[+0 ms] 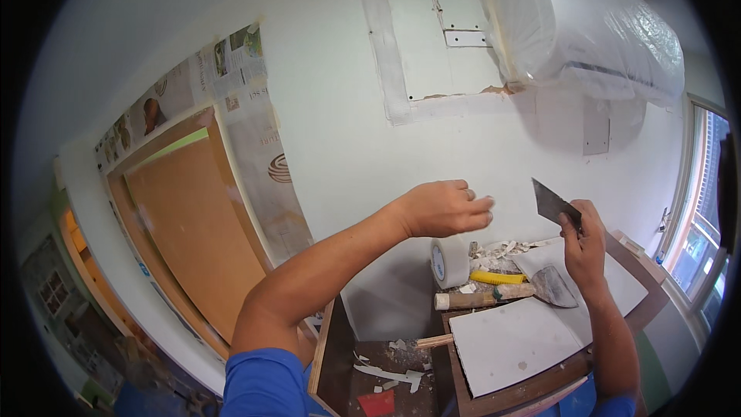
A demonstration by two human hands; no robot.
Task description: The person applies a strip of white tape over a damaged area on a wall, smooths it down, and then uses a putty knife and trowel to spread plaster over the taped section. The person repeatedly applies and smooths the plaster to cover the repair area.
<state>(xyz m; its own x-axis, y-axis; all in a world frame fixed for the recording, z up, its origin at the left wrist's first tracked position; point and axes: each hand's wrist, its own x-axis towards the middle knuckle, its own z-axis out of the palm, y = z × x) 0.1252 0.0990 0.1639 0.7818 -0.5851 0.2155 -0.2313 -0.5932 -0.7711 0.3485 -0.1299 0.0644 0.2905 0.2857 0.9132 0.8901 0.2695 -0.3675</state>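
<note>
My left hand [448, 209] is raised in front of the white wall, fingers curled closed and slightly blurred; anything inside them is hidden. To the right, my right hand [584, 243] grips a putty knife by its lower end, and its dark flat blade [550, 202] points up and to the left. Below the right hand, a wide scraper [553, 287] lies on a white board [515, 345], its handle toward the left. Beside it are a yellow-handled cutter [497, 278] and a roll of white tape [450, 262] standing on edge.
Torn white scraps [505, 250] litter the worktop behind the tools. An open box-like compartment [386, 351] holds more scraps and a red piece [376, 404]. Plastic sheeting [587, 23] wraps a wall unit above right. Newspaper [258, 123] borders a wooden door [189, 224]; a window [702, 201] is at right.
</note>
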